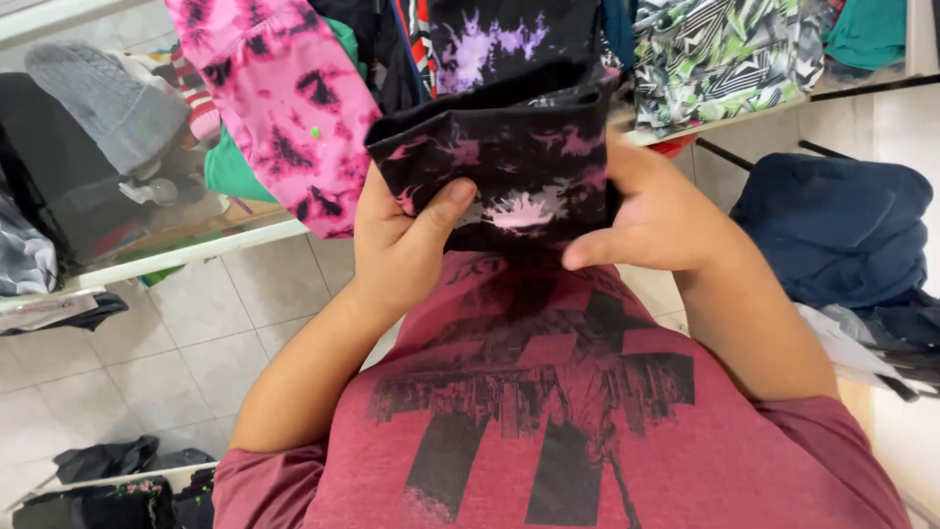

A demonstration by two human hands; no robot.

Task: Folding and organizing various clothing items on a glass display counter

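— What do the hands hold?

— A folded black cloth with pink tie-dye marks, held up in front of the chest, above the dark red printed shirt. The left hand grips its left edge, thumb on top. The right hand grips the right edge.

— And around it?

— A pink and black tie-dye garment hangs just beside it, and a dark blue pile of clothes lies at the right.
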